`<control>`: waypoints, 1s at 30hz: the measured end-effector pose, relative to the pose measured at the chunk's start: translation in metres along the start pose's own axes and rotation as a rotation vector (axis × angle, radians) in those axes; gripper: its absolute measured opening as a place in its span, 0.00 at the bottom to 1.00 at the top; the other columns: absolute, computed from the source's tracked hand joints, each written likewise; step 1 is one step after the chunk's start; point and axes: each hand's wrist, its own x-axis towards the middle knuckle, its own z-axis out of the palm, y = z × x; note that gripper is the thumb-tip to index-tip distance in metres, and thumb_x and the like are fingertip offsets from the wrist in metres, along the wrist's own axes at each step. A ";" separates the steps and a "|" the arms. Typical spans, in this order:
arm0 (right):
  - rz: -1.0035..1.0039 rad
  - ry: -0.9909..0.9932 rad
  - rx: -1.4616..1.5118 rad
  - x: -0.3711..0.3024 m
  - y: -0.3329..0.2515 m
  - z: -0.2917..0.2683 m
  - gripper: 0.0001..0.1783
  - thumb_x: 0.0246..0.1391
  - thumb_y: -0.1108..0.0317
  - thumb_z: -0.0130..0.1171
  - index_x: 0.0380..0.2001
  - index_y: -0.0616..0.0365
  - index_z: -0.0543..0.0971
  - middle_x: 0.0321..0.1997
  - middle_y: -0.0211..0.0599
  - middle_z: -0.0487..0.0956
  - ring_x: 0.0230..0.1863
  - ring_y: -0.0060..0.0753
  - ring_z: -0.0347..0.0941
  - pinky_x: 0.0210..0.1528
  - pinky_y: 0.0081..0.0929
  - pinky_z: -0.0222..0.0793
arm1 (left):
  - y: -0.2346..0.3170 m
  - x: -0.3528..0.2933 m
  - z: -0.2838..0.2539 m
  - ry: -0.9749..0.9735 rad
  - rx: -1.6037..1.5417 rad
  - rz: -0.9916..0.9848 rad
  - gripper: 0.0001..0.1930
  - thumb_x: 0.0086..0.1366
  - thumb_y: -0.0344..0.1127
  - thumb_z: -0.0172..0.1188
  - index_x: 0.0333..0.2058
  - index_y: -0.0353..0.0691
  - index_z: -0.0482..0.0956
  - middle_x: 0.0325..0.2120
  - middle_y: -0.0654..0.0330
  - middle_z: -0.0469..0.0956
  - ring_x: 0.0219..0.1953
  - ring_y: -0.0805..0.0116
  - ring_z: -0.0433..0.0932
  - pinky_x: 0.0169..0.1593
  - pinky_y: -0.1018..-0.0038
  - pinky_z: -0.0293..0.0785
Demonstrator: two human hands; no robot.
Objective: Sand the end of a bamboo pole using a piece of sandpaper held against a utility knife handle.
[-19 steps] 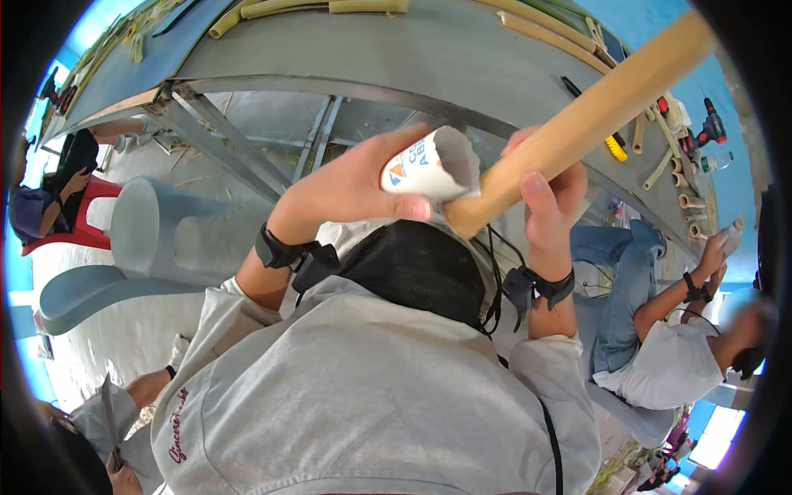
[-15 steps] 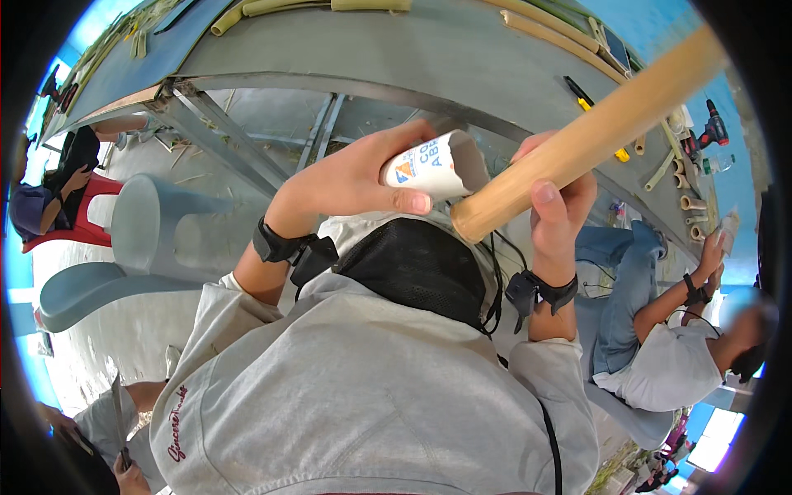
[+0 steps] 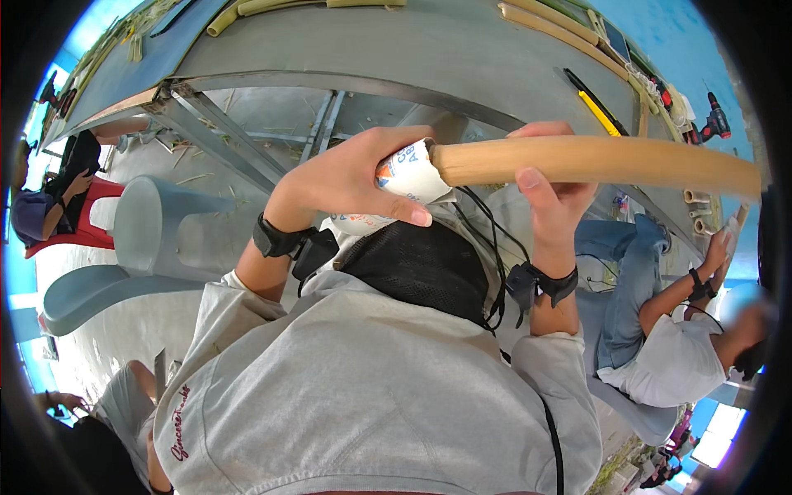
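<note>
My left hand [image 3: 342, 177] is wrapped around a sheet of sandpaper [image 3: 412, 173], curled into a tube with its white printed back outward. A lower part of the sheet shows below my thumb. In my right hand [image 3: 558, 202] is a smooth tan bamboo pole [image 3: 627, 160], gripped with the thumb in front and fingers behind. The pole lies nearly level, pointing right. Its left end meets the mouth of the sandpaper tube; whether it reaches inside is hard to see. Both hands are in front of my waist, over a black mesh pouch [image 3: 417, 268].
Ahead stands a grey metal-framed table [image 3: 371, 49] with bamboo pieces [image 3: 549, 23], a yellow-and-black cutter knife [image 3: 596, 103] and a cordless drill [image 3: 714, 120]. A co-worker [image 3: 668, 351] sits at right, others at left. Grey plastic chairs [image 3: 153, 223] stand at left. Dark cables [image 3: 495, 247] hang near my right wrist.
The bamboo pole has swung from a steep slant to nearly level. Its left end has risen to the mouth of the sandpaper tube, which I hold more tightly curled.
</note>
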 end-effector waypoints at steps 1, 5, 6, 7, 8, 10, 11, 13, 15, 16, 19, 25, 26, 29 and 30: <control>-0.025 -0.020 -0.011 0.000 0.001 0.001 0.16 0.48 0.75 0.75 0.41 0.63 0.83 0.43 0.43 0.84 0.40 0.29 0.80 0.43 0.26 0.74 | 0.003 0.000 0.000 -0.002 0.016 -0.031 0.42 0.46 0.57 0.82 0.50 0.33 0.75 0.35 0.61 0.78 0.37 0.70 0.75 0.43 0.72 0.72; -0.007 -0.068 -0.042 -0.004 0.000 0.004 0.14 0.47 0.75 0.76 0.39 0.63 0.85 0.42 0.41 0.85 0.40 0.28 0.80 0.43 0.25 0.74 | 0.011 -0.002 0.002 0.051 0.232 -0.039 0.40 0.46 0.57 0.83 0.49 0.36 0.76 0.29 0.60 0.79 0.32 0.66 0.76 0.39 0.69 0.74; 0.023 -0.094 -0.031 -0.005 0.000 0.006 0.14 0.48 0.75 0.76 0.39 0.63 0.85 0.42 0.40 0.85 0.39 0.27 0.80 0.42 0.25 0.73 | 0.011 -0.002 0.002 0.035 0.260 -0.026 0.40 0.46 0.57 0.83 0.49 0.37 0.77 0.28 0.59 0.79 0.30 0.65 0.77 0.38 0.68 0.74; 0.040 -0.110 -0.007 -0.006 0.000 0.007 0.14 0.48 0.75 0.76 0.40 0.63 0.85 0.41 0.40 0.85 0.38 0.26 0.79 0.41 0.25 0.72 | 0.012 -0.002 0.002 0.017 0.287 -0.012 0.39 0.46 0.57 0.84 0.49 0.37 0.77 0.28 0.59 0.80 0.29 0.63 0.77 0.37 0.68 0.74; 0.081 -0.142 0.001 -0.006 0.000 0.008 0.15 0.48 0.75 0.76 0.40 0.64 0.85 0.41 0.39 0.85 0.37 0.25 0.79 0.40 0.24 0.72 | 0.011 -0.001 0.003 0.014 0.300 0.027 0.39 0.46 0.57 0.84 0.48 0.38 0.77 0.28 0.58 0.80 0.29 0.62 0.78 0.37 0.67 0.74; 0.096 -0.227 -0.054 -0.003 0.002 0.010 0.15 0.49 0.74 0.76 0.40 0.63 0.85 0.40 0.37 0.85 0.35 0.24 0.76 0.38 0.24 0.70 | 0.010 -0.001 0.003 0.001 0.322 0.104 0.38 0.46 0.57 0.83 0.47 0.38 0.78 0.28 0.57 0.82 0.29 0.59 0.80 0.37 0.66 0.75; 0.100 -0.271 -0.071 -0.001 0.003 0.011 0.15 0.49 0.73 0.76 0.41 0.63 0.85 0.40 0.36 0.84 0.34 0.23 0.75 0.36 0.24 0.69 | 0.009 0.000 0.004 0.020 0.340 0.096 0.37 0.47 0.56 0.83 0.47 0.38 0.77 0.28 0.56 0.82 0.29 0.57 0.80 0.37 0.66 0.75; -0.015 -0.306 -0.175 0.003 0.007 0.013 0.14 0.50 0.72 0.76 0.40 0.63 0.85 0.41 0.33 0.84 0.34 0.21 0.72 0.35 0.24 0.66 | 0.008 0.002 0.005 0.064 0.366 0.102 0.35 0.48 0.54 0.83 0.46 0.38 0.77 0.28 0.54 0.82 0.30 0.54 0.81 0.37 0.66 0.75; -0.044 -0.329 -0.195 0.003 0.011 0.016 0.14 0.51 0.71 0.75 0.40 0.63 0.85 0.43 0.31 0.83 0.34 0.20 0.71 0.35 0.23 0.65 | 0.007 0.004 0.007 0.073 0.383 0.095 0.33 0.50 0.52 0.82 0.46 0.38 0.77 0.28 0.53 0.82 0.30 0.53 0.82 0.36 0.65 0.75; -0.005 -0.334 -0.171 0.001 0.013 0.018 0.13 0.51 0.71 0.74 0.39 0.63 0.85 0.43 0.30 0.82 0.35 0.19 0.70 0.35 0.23 0.65 | 0.006 0.005 0.007 0.086 0.384 0.100 0.32 0.51 0.50 0.81 0.46 0.37 0.77 0.28 0.53 0.83 0.30 0.52 0.82 0.36 0.64 0.75; 0.183 -0.344 -0.130 -0.008 0.014 0.016 0.16 0.53 0.68 0.73 0.44 0.63 0.83 0.45 0.29 0.80 0.36 0.19 0.70 0.36 0.23 0.65 | 0.008 0.003 0.006 0.063 0.392 0.090 0.29 0.53 0.49 0.79 0.47 0.38 0.78 0.28 0.52 0.82 0.29 0.52 0.81 0.36 0.63 0.75; -0.059 0.347 0.005 -0.011 -0.010 -0.031 0.31 0.58 0.58 0.64 0.60 0.63 0.71 0.48 0.39 0.74 0.42 0.25 0.69 0.45 0.26 0.67 | 0.008 -0.032 -0.020 0.084 0.395 -0.086 0.26 0.53 0.49 0.78 0.42 0.37 0.81 0.25 0.55 0.79 0.26 0.60 0.73 0.35 0.68 0.71; -0.206 0.524 -0.085 -0.007 -0.015 -0.042 0.30 0.58 0.60 0.62 0.60 0.64 0.70 0.49 0.41 0.73 0.43 0.28 0.68 0.47 0.27 0.67 | 0.006 -0.038 -0.024 0.081 0.352 -0.123 0.27 0.52 0.49 0.79 0.42 0.35 0.81 0.25 0.58 0.77 0.27 0.65 0.71 0.36 0.71 0.70; -0.316 0.382 -0.111 -0.005 -0.035 -0.069 0.26 0.60 0.62 0.59 0.57 0.64 0.70 0.50 0.42 0.71 0.44 0.31 0.68 0.48 0.29 0.68 | -0.003 -0.049 -0.031 0.032 0.323 -0.132 0.29 0.51 0.49 0.81 0.44 0.34 0.81 0.26 0.59 0.77 0.29 0.68 0.71 0.37 0.71 0.70; -0.307 0.458 -0.122 -0.007 -0.035 -0.071 0.19 0.58 0.66 0.58 0.49 0.66 0.73 0.47 0.41 0.72 0.44 0.30 0.68 0.48 0.28 0.66 | -0.006 -0.051 -0.032 0.016 0.331 -0.138 0.30 0.50 0.49 0.81 0.44 0.34 0.81 0.26 0.59 0.77 0.29 0.69 0.71 0.38 0.71 0.70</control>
